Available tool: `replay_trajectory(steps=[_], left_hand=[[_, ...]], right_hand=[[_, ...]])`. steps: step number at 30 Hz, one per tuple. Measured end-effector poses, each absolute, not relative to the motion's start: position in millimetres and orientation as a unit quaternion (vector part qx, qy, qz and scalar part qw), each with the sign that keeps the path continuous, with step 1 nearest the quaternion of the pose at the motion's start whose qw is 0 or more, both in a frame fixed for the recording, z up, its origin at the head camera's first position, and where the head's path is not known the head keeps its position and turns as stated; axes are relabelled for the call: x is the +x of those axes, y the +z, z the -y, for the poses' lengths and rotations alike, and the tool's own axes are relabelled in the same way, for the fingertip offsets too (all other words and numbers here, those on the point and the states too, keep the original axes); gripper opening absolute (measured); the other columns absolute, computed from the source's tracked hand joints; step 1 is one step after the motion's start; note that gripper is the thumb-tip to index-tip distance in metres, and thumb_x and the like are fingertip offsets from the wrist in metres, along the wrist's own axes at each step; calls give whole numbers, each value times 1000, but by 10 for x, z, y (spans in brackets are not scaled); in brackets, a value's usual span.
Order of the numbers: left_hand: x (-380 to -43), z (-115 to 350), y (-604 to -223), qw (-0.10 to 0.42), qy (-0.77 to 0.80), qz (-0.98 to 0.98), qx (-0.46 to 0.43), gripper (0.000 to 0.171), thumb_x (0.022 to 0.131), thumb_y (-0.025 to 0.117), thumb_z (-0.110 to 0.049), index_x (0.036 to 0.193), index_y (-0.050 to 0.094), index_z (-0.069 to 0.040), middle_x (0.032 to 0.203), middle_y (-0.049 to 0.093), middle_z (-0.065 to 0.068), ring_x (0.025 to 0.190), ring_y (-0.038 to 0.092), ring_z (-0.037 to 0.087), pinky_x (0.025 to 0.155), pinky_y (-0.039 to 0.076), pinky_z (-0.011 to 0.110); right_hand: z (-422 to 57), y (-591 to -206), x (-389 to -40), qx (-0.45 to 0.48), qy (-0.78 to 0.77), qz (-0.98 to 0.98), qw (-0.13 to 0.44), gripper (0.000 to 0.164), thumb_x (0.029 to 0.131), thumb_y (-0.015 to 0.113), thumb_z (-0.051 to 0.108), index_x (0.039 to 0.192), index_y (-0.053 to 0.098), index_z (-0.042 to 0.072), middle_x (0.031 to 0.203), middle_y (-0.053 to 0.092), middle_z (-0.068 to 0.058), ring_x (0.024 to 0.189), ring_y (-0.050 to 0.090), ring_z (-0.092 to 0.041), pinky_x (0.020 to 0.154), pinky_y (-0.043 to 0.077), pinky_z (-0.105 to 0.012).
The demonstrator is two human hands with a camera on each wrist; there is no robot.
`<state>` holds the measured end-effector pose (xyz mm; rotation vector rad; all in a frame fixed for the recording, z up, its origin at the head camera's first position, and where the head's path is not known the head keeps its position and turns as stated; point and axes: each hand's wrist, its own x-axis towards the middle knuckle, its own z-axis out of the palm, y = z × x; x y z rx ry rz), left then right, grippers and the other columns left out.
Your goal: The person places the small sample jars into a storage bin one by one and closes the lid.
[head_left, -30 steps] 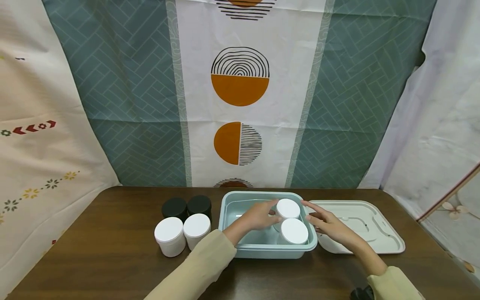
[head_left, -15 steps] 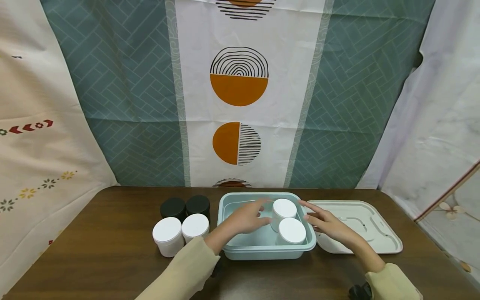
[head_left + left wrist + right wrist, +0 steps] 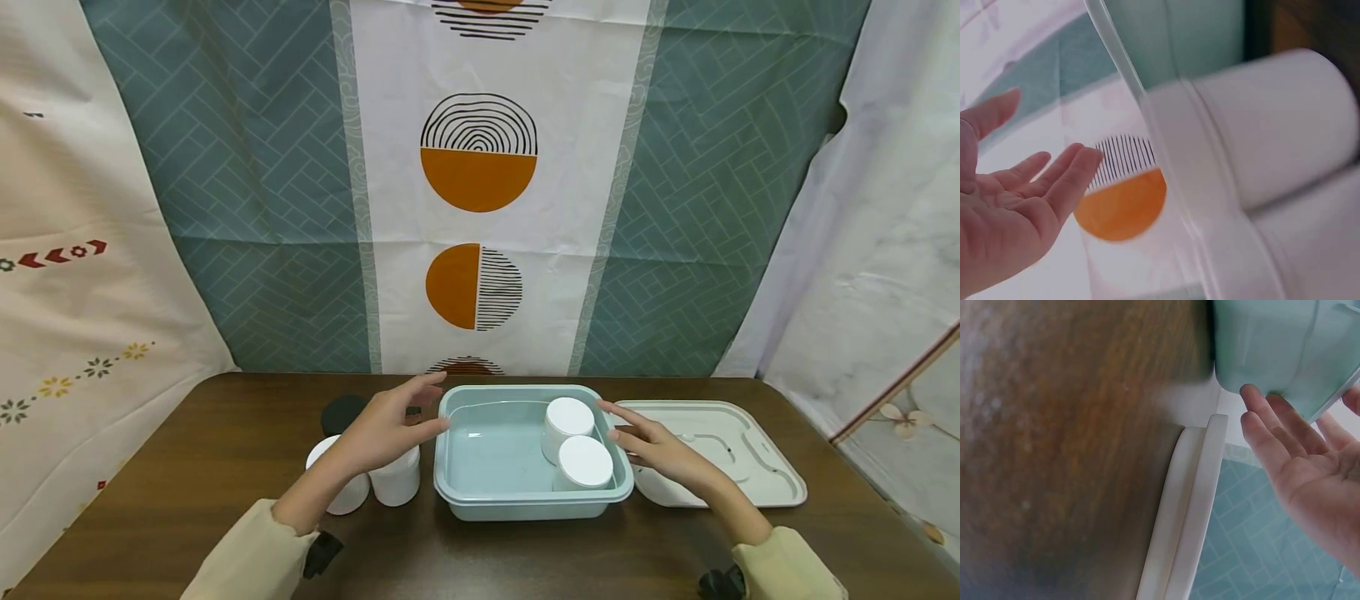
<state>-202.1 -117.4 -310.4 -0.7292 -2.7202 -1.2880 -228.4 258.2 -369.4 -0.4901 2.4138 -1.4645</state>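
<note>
While the left hand (image 3: 384, 433) hangs over the jars to the left of the pale blue basin (image 3: 534, 498), the right hand (image 3: 651, 450) stays at the basin's right side. The left hand's thumb stands well apart from its fingers, and the left wrist view shows nothing between them. Right-hand fingers are loosely extended, pinching nothing, with one lying by the basin's rim; whether the tips actually press its outer wall, I cannot tell. Two white jars stand upright inside the basin, at its right end: a rear jar (image 3: 567, 427) and a front jar (image 3: 584, 463). Left of the basin are a nearer white jar (image 3: 396, 479) and a farther white jar (image 3: 349, 493), both partly covered by the left hand and forearm, with a black jar (image 3: 342, 414) behind them. A dark edge past the left hand may be another. Right of the basin lies a flat white tray (image 3: 731, 454). The step in hand looks like a reach for one of the jars left of the basin; which one is unclear. Gripping one would call for lowering the left hand and closing thumb and fingers around its sides, with the right hand steadying the basin.
</note>
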Motion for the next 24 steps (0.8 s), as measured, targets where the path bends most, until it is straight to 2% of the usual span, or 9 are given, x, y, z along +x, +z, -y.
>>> replay_trajectory(steps=[13,24], left_hand=[[-1807,1820,-3258,88,-430,878,-190,56,81,69,-25,129,48,-5,121,55,18,112,51,31,86,47,41],[-1721,2111,-3409,123,-411,888,-164,57,75,74,-20,124,51,-2,119,57,19,109,53,31,81,49,37]], right_hand=[[-2597,-3705,-2284,-173,-507,-833,141,58,96,46,25,145,21,8,142,25,-30,124,35,-43,91,41,-50],[-2596,-3706,-2278,-179,-512,-828,147,58,96,46,24,145,19,6,143,21,-30,125,32,-44,91,40,-52]])
